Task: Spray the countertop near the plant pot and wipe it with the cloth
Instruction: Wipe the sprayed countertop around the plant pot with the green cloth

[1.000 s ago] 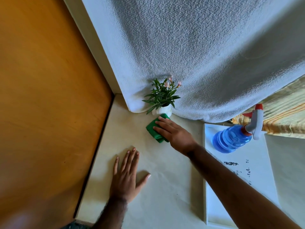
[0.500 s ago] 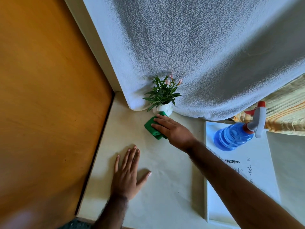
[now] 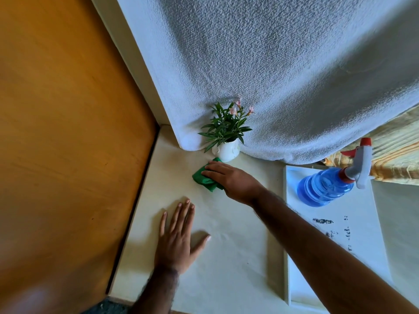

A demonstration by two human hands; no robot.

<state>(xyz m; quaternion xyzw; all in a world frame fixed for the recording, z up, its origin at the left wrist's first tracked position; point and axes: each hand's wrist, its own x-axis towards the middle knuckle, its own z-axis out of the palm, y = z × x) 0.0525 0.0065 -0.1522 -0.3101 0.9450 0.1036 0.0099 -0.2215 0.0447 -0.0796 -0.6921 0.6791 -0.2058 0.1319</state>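
Wiping: cloth [image 3: 201,177] near countertop [image 3: 226,257] back edge, just beside plant pot [image 3: 226,151].
R hand [image 3: 233,180]: fingers straight, together, pressing cloth — slid slightly left vs 1 s ago.
L hand [image 3: 179,241]: flat, fingers apart.
Meaning: wipe stroke underway — spraying prob. done.

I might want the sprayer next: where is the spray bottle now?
Head view, right side: the spray bottle sits on the white tray, right of the right hand.

A home: potted plant [image 3: 225,132], draped towel [image 3: 272,75] (white, textured), wooden panel [image 3: 68,132], countertop [image 3: 233,252].
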